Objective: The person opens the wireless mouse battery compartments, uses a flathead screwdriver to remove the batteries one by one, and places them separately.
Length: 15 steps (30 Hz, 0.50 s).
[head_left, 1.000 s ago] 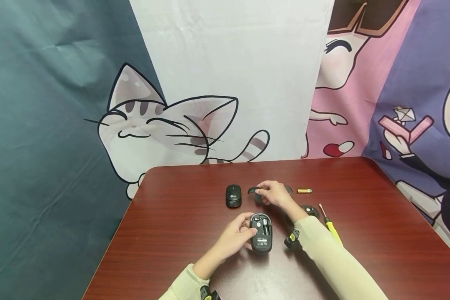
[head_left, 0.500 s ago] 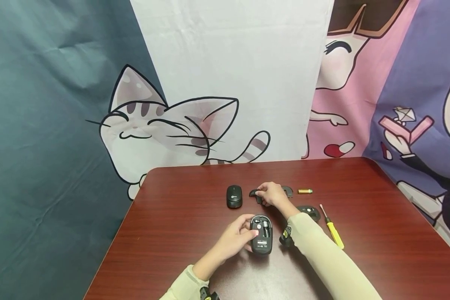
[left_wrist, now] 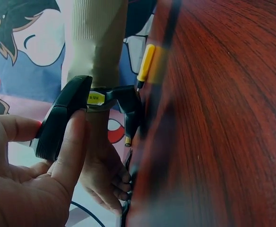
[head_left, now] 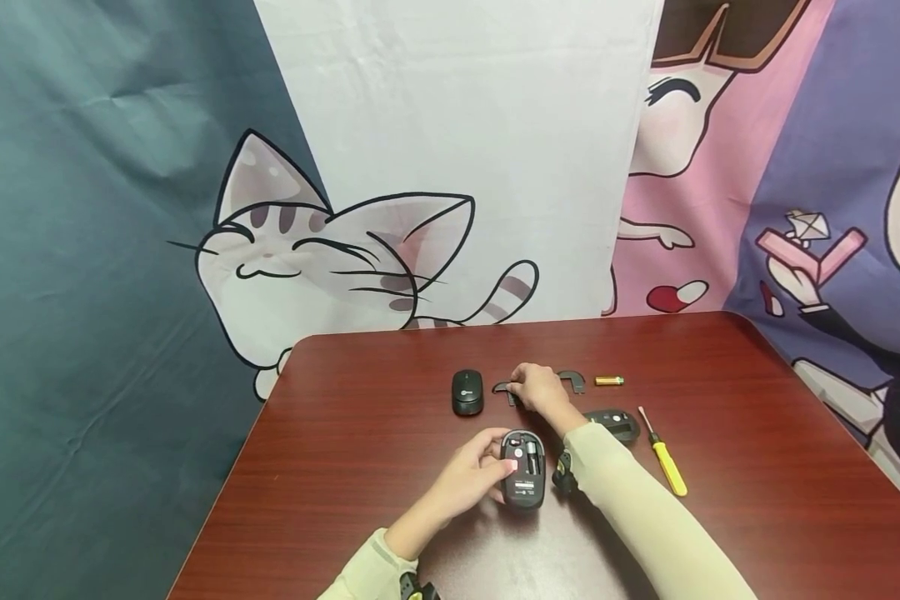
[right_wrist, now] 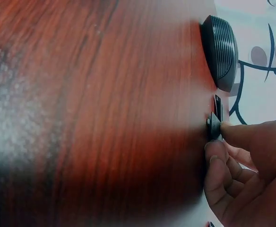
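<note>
My left hand (head_left: 461, 479) holds a black computer mouse (head_left: 523, 483) above the table, its underside facing me. The mouse's battery slot is uncovered, with a silvery shape inside. In the left wrist view the mouse (left_wrist: 62, 118) is edge-on between thumb and fingers. Farther back, my right hand (head_left: 540, 389) pinches one end of a thin, dark, curved battery cover (head_left: 501, 387) at the tabletop; the fingers hide part of it. The right wrist view has the cover (right_wrist: 215, 125) between thumb and fingertip. A second curved cover (head_left: 572, 381) lies just right of that hand.
Another black mouse (head_left: 467, 392) stands upright left of the right hand. Beyond the right forearm a mouse (head_left: 617, 425) lies underside up, partly hidden by the sleeve. A gold battery (head_left: 609, 381) and a yellow-handled screwdriver (head_left: 669, 467) lie at the right of the red-brown table (head_left: 330, 450).
The right hand has shifted slightly left, and the cover it holds has gone from tilted to flatter against the table. More of the second cover and the overturned mouse shows. The left hand barely moved.
</note>
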Tool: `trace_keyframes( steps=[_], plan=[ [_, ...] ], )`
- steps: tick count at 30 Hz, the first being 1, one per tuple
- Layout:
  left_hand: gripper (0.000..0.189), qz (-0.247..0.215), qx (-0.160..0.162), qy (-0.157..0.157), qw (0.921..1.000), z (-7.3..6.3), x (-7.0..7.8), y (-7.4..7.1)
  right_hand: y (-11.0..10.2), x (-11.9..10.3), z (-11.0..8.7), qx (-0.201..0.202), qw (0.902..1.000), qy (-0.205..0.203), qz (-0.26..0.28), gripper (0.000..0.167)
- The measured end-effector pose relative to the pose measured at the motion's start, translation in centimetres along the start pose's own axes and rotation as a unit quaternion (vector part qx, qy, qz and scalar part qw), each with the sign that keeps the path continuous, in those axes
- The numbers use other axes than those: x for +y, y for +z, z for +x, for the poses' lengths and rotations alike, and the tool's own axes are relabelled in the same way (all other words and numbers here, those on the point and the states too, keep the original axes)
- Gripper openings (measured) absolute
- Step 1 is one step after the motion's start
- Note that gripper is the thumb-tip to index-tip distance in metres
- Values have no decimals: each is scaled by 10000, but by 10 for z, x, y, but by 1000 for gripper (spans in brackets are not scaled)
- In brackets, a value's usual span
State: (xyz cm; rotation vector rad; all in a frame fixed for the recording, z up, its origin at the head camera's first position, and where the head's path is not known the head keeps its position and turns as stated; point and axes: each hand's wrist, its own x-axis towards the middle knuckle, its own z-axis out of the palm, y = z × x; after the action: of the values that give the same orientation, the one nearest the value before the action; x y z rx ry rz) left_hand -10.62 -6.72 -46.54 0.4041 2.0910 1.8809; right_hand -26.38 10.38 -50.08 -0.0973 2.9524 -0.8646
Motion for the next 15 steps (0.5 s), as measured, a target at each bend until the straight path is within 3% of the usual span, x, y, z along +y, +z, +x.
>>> trace_keyframes(
  steps=[9,15],
  plan=[
    [45,-10,57,-13,10000,1,-1,-2,-3,1,0,-118,9996,144,189,26],
    [45,-31,169,-4,9999,1,-2,-5,-19,-2,-6,-143,9989,37,441,35]
  ],
)
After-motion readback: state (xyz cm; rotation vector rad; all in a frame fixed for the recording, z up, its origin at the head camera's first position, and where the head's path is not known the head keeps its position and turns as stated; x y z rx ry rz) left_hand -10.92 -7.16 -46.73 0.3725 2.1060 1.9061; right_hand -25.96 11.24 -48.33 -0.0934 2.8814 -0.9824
